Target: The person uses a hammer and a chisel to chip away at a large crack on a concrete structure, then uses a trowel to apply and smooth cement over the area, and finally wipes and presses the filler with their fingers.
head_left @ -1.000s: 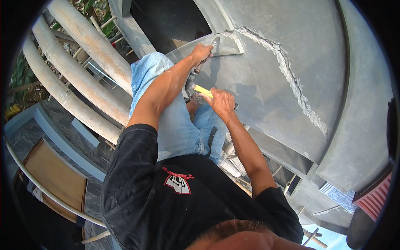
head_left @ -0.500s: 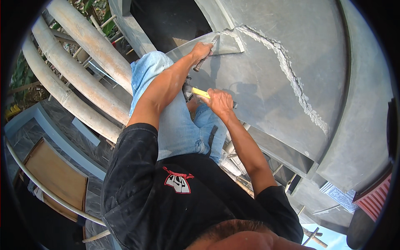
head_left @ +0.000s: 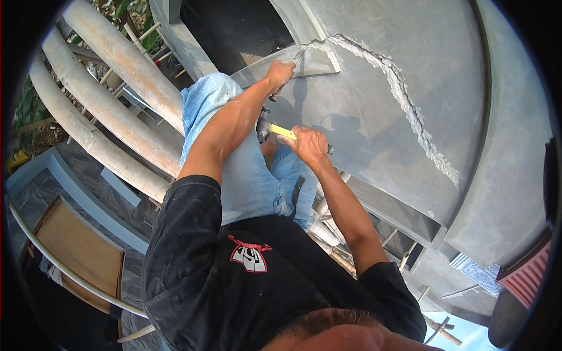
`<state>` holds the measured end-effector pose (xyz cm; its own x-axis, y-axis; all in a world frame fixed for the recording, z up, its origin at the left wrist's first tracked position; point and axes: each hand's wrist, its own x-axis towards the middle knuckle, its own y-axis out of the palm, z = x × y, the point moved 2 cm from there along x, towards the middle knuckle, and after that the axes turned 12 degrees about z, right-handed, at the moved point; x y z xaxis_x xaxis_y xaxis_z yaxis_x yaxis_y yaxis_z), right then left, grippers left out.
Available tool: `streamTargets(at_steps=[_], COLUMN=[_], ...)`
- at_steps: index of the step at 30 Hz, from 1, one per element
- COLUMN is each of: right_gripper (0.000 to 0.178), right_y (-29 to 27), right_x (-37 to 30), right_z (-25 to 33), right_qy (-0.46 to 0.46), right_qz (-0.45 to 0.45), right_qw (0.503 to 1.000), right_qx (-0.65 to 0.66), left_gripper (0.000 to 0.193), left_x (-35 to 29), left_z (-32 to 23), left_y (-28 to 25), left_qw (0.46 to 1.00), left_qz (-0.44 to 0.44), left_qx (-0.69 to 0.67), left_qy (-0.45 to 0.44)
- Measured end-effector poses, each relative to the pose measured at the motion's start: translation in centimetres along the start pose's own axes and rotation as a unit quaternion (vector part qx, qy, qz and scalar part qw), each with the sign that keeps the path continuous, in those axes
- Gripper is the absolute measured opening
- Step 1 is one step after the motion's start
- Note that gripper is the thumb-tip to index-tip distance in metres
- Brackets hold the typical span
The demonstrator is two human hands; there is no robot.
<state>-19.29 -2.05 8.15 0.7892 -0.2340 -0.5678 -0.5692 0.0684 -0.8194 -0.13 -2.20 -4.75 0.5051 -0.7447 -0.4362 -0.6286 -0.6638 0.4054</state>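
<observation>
Grey wall (head_left: 433,52), right grip (head_left: 310,145) tight around hammer (head_left: 283,131)

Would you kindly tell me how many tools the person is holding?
2: a metal chisel in the left hand and a yellow-handled hammer in the right hand. No other held tool shows, though the hands cover parts of both.

The hammer (head_left: 281,130) has drawn back — now farther from the chisel (head_left: 276,94).
</observation>
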Motion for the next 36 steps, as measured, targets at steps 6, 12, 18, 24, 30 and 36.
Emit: streamTargets(at_steps=[6, 12, 18, 24, 30, 36], right_gripper=[0.049, 0.050, 0.052, 0.050, 0.048, 0.049], right_y=[0.3, -0.5, -0.1, -0.3, -0.7, -0.6], right_x=[0.2, 0.7, 1.6, 1.5, 1.6, 1.8], right_z=[0.2, 0.4, 0.4, 0.2, 0.3, 0.8], right_qy=[-0.002, -0.017, -0.011, -0.006, -0.015, -0.017], right_qz=[-0.010, -0.017, -0.032, -0.024, -0.027, -0.030], right_qw=[1.000, 1.000, 0.999, 1.000, 0.999, 0.999], right_qx=[0.022, 0.008, -0.005, 0.002, -0.005, -0.007], left_gripper=[0.032, 0.030, 0.030, 0.028, 0.026, 0.027], left_x=[0.0, 0.3, 0.6, 0.5, 1.0, 1.0], left_z=[-0.3, -0.1, -0.2, -0.6, -0.5, -0.5], left_y=[-0.1, -0.3, -0.8, -0.4, -0.6, -0.7], left_qw=[1.000, 0.999, 0.999, 0.998, 0.999, 0.999], left_qz=[-0.003, 0.019, 0.022, 0.037, 0.043, 0.034], left_qx=[0.000, -0.029, -0.023, -0.037, -0.003, -0.021], left_qy=[-0.015, -0.017, -0.025, -0.023, -0.026, -0.023])
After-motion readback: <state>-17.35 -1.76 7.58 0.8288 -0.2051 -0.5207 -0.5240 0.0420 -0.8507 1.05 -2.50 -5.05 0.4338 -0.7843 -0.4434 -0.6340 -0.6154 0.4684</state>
